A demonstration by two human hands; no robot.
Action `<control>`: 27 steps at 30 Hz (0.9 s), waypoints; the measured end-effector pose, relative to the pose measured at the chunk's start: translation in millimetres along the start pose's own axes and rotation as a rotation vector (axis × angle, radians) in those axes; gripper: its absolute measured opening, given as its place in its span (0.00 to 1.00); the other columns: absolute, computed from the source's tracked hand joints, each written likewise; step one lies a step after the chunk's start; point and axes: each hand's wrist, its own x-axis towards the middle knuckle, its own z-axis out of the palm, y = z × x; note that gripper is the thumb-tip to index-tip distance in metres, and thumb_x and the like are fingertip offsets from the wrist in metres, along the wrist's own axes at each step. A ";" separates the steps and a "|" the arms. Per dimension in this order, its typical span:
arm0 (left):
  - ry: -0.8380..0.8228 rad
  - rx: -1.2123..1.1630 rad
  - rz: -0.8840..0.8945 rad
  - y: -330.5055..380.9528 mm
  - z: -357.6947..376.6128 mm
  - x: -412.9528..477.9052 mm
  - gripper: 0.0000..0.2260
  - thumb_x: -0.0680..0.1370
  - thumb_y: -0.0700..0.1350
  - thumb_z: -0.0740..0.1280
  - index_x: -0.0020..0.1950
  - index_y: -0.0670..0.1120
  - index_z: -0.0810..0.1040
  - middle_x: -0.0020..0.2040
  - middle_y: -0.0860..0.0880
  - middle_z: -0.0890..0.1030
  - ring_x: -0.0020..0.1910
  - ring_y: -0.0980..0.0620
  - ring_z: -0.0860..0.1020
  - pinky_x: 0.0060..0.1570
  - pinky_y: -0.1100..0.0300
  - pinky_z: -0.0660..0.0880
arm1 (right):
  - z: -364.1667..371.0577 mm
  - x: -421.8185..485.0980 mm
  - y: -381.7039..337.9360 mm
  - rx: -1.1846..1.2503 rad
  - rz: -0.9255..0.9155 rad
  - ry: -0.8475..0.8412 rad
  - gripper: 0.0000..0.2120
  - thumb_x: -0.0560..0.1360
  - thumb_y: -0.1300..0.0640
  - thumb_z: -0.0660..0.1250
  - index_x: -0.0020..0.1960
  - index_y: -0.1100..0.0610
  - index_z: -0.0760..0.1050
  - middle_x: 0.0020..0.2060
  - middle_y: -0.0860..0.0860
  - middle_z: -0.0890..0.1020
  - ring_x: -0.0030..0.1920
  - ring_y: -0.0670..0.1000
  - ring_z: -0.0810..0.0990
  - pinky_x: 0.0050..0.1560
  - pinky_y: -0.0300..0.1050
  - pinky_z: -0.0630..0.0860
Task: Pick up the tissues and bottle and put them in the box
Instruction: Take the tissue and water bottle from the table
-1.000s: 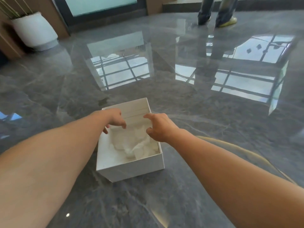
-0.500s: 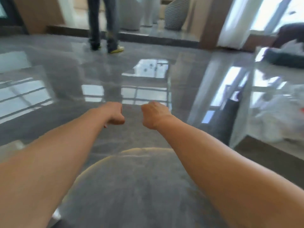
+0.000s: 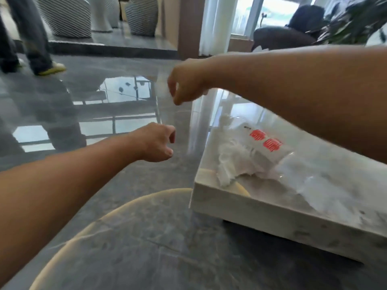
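Crumpled white tissues (image 3: 232, 162) lie near the corner of a low white marble table (image 3: 272, 214) on the right. Beside them is a clear plastic item with red markings (image 3: 266, 141); blur keeps me from telling whether it is the bottle. My left hand (image 3: 157, 143) hovers over the grey floor left of the table corner, fingers curled in, holding nothing. My right hand (image 3: 184, 82) is higher, above the table's far corner, fingers bent downward and slightly apart, empty. The box is out of view.
A person's legs (image 3: 35, 38) stand at the far left on the glossy grey floor. Striped round seats (image 3: 69, 17) sit behind them. A dark armchair (image 3: 280, 38) and a plant (image 3: 356, 21) are beyond the table. A curved pale edge (image 3: 117, 212) shows below my arms.
The view swung right, away from the white box with tissues in it, to the marble table. My hands left the box; the right hand rose above the table corner.
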 end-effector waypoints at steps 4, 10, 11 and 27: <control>0.074 -0.014 0.124 38.0 -6.9 35.4 0.07 0.71 0.48 0.67 0.48 0.52 0.75 0.46 0.50 0.82 0.45 0.48 0.78 0.43 0.57 0.73 | 12.8 -37.3 67.4 0.127 0.119 -0.224 0.19 0.73 0.48 0.69 0.61 0.54 0.75 0.52 0.55 0.80 0.49 0.57 0.81 0.45 0.52 0.82; 0.094 -0.003 0.353 96.6 6.3 38.8 0.29 0.64 0.74 0.58 0.50 0.53 0.75 0.47 0.54 0.78 0.41 0.54 0.76 0.38 0.56 0.73 | 54.9 -93.3 114.0 0.423 0.279 -0.573 0.31 0.67 0.45 0.75 0.65 0.50 0.68 0.49 0.56 0.82 0.48 0.62 0.84 0.42 0.61 0.83; 0.059 0.047 0.338 102.6 11.1 35.8 0.33 0.61 0.77 0.58 0.53 0.53 0.74 0.50 0.55 0.75 0.44 0.53 0.74 0.40 0.56 0.72 | 61.3 -95.2 116.2 0.465 0.281 -0.576 0.29 0.67 0.47 0.76 0.63 0.51 0.69 0.47 0.57 0.84 0.44 0.61 0.86 0.41 0.62 0.83; 0.223 -0.056 0.198 4.8 -13.7 -25.2 0.04 0.68 0.42 0.67 0.34 0.46 0.75 0.31 0.51 0.76 0.32 0.50 0.73 0.33 0.58 0.70 | 23.6 -18.8 39.2 0.528 0.046 -0.350 0.30 0.64 0.53 0.78 0.61 0.41 0.69 0.37 0.54 0.86 0.40 0.55 0.86 0.48 0.63 0.82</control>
